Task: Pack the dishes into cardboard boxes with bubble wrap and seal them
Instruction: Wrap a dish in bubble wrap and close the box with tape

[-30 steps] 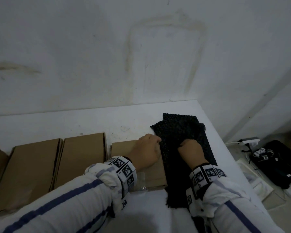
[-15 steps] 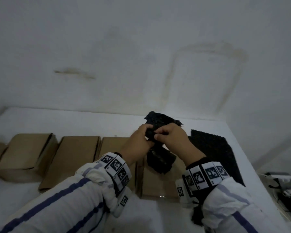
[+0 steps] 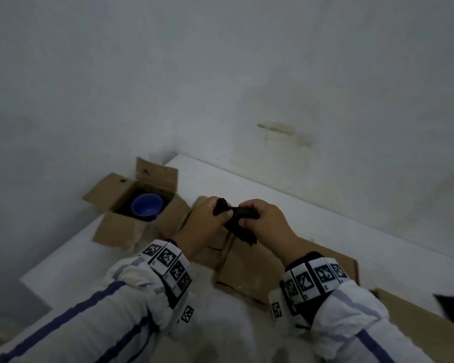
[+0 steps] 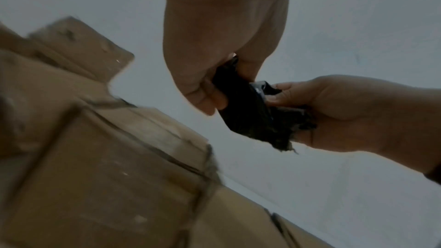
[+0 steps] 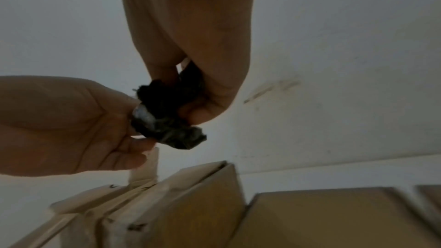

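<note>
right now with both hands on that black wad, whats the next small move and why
Probably carry the crumpled black bubble wrap left to the open box and tuck it beside the blue bowl. Both the left hand and right hand grip it above the flat boxes, and the bowl looks uncovered.

matt brown cardboard boxes point(image 3: 249, 268), glossy blue plastic bowl point(image 3: 146, 206), crumpled black bubble wrap point(image 3: 237, 225)
</note>
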Demonstrator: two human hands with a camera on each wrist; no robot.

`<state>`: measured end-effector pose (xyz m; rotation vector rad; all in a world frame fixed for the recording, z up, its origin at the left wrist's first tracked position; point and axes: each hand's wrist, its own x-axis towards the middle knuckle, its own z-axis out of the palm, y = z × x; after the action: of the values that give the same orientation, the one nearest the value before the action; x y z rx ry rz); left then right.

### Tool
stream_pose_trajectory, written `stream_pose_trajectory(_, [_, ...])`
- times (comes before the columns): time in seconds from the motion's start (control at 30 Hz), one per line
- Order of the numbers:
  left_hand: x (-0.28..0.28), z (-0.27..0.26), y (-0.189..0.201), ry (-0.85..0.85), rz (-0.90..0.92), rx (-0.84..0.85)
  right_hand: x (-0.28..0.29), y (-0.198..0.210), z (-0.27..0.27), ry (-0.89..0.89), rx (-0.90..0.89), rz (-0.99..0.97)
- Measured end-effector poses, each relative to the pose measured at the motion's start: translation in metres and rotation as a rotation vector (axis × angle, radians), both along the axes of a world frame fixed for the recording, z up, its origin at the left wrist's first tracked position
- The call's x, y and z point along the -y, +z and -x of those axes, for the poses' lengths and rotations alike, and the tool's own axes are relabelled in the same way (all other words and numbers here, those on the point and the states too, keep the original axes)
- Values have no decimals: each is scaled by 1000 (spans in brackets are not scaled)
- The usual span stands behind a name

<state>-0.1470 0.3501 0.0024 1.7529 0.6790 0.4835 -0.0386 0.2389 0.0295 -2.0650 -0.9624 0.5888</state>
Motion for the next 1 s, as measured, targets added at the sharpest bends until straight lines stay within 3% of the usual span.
stream_pose_trajectory(0.17, [-68, 53, 5, 6, 14, -78, -88, -7, 45, 10, -17, -55])
stream_pose_trajectory(0.33, [-128, 88, -8, 144, -34, -89, -141, -8, 86, 299, -192, -64])
stream_pose_trajectory(0.47, [-164, 99, -24, 268, -27, -170, -177, -21, 99, 347, 193, 92])
stream_pose_trajectory(0.53, [-178, 103, -30, 206, -91, -259, -192, -30, 103, 325, 290, 132])
stream_pose_trajectory(0.63, [-200, 106, -38, 141, -296, -423, -207, -44, 101, 370, 397, 345])
stream_pose_trajectory(0.7, [-212, 108, -43, 154, -426, -478, -211, -45, 102, 451, 429, 465])
stream_pose_trajectory(0.83, [-215, 108, -48, 51, -413, -495, -213, -36, 107, 560, 430, 522])
stream_pose_trajectory(1.0, [-210, 107, -50, 59, -384, -554, -210, -30, 102, 635, 370, 665])
